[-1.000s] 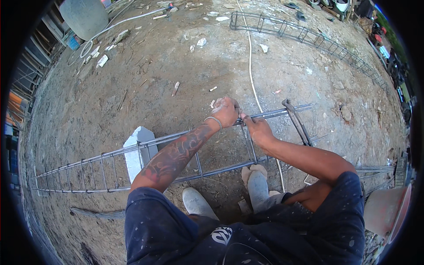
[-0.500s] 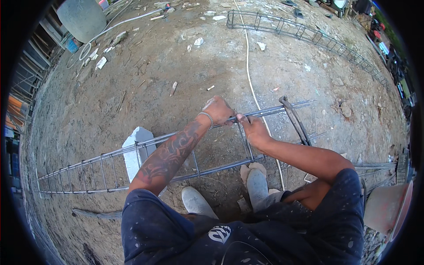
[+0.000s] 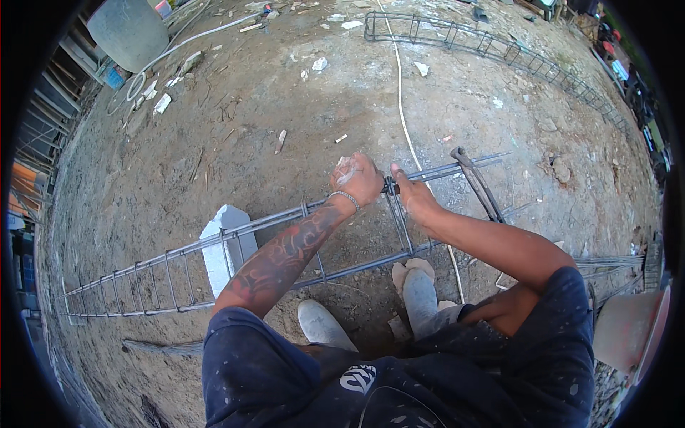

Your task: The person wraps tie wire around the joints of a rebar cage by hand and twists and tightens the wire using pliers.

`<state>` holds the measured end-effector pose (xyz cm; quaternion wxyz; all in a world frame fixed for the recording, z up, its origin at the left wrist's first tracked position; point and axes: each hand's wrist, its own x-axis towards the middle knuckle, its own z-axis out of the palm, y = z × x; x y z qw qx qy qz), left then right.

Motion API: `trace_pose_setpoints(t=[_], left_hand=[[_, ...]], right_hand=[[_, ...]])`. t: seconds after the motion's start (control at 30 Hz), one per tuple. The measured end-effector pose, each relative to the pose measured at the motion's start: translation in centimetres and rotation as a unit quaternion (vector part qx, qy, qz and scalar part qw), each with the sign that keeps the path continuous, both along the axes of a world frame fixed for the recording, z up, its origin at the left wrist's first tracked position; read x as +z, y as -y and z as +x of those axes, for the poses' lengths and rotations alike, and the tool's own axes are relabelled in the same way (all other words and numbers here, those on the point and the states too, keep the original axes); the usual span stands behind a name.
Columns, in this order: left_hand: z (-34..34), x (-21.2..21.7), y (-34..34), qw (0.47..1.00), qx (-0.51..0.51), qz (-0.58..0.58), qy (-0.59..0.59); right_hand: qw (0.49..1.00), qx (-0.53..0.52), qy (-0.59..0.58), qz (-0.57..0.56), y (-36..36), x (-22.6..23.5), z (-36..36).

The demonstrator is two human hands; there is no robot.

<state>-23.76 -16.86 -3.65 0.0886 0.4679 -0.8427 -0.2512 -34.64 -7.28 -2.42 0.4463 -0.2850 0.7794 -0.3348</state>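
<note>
A long rebar cage [image 3: 342, 272] of steel bars and square stirrups lies across the ground in front of me. My left hand [image 3: 360, 177] is a fist at its far upper bars; what sits inside the fingers is hidden. Just right of it, my right hand [image 3: 414, 194] grips the same bars with its thumb up, beside a stirrup [image 3: 397, 214]. A dark joint [image 3: 389, 186] of bar and stirrup shows between the hands. Dark long-handled pincers [image 3: 477, 182] hang across the cage's right end, apart from both hands.
A pale block [image 3: 220, 260] props the cage at left. A second rebar cage [image 3: 485, 44] lies far right. A white hose [image 3: 401, 107] runs under the near cage. My boots [image 3: 325, 324] stand close to it. A bucket [image 3: 628, 328] is at right, a large drum [image 3: 128, 32] far left.
My left hand has rolled over, its back now turned more upward. The right thumb has lifted away from the left fingers, and the stirrup joint between the hands shows more.
</note>
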Motion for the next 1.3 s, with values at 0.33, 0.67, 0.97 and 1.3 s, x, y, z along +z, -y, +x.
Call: trace_pose_setpoints(t=[0.33,0.67,0.97,1.3], left_hand=[[-0.8,-2.0,-0.3,0.991,0.043,-0.116,-0.044],[0.7,1.7,-2.4,0.971,0.047,-0.002,-0.234],[1.7,1.4,-1.4,0.951,-0.025,0.129,-0.28],[2.3,2.0,-1.7,0.941,-0.066,0.126,-0.307]], right_hand=[[0.995,0.016,-0.081,-0.063,0.1,-1.1,0.4],[0.982,0.167,-0.084,0.001,0.2,2.6,-0.7],[0.894,0.415,-0.164,-0.035,0.1,4.3,-3.7],[0.832,0.501,-0.239,-0.02,2.8,6.1,-3.6]])
